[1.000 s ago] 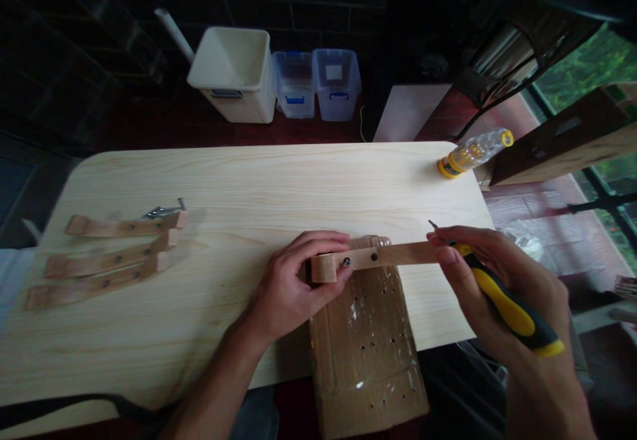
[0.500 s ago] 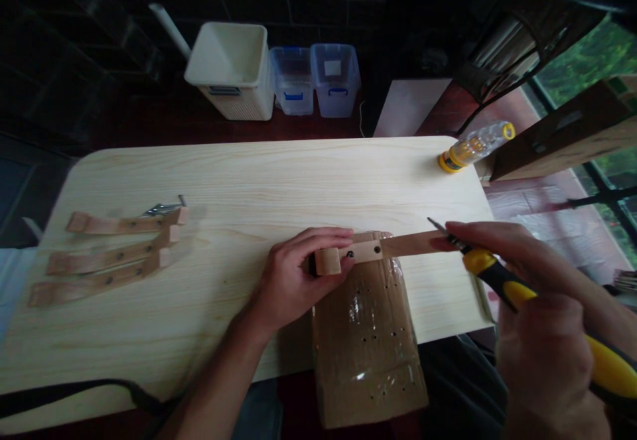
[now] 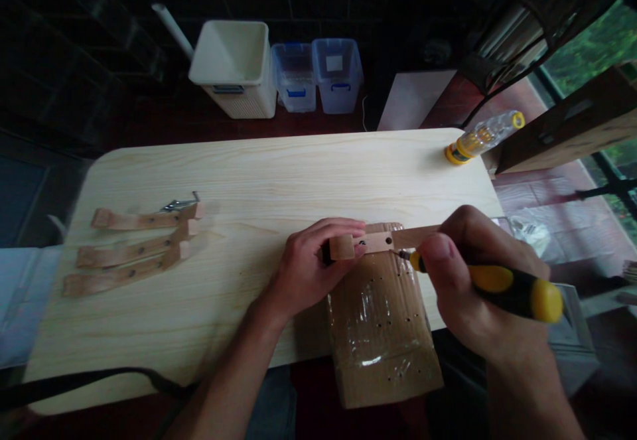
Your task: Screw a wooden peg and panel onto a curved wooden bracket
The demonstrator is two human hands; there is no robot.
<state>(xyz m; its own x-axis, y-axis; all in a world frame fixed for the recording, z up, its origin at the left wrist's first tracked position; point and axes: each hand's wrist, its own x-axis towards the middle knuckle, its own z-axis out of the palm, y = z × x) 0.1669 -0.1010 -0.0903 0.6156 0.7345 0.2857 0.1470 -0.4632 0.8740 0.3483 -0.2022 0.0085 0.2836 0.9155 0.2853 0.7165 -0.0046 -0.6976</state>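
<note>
My left hand point(image 3: 318, 261) is closed around the near end of a wooden piece point(image 3: 375, 242) with a block at its end and two dark holes. That piece lies across the top of a taped cardboard box point(image 3: 383, 334), which is dotted with small holes and juts over the table's front edge. In my right hand point(image 3: 478, 287) is a black and yellow screwdriver point(image 3: 502, 287). Its tip points left, close to the wooden piece just below the right-hand hole; whether it touches cannot be made out. My right fingers partly hide the piece's far end.
Several similar wooden pieces point(image 3: 129, 254) lie at the table's left, with metal screws or keys point(image 3: 174, 205) beside them. A clear bottle with yellow ends point(image 3: 485, 138) stands at the back right corner. Behind the table point(image 3: 279, 174) are a white bin point(image 3: 233, 62) and two clear tubs point(image 3: 338, 81).
My right hand has turned the screwdriver and brought its tip left and down to beside the wooden piece's hole. My left hand keeps its hold. The whole view has shifted slightly.
</note>
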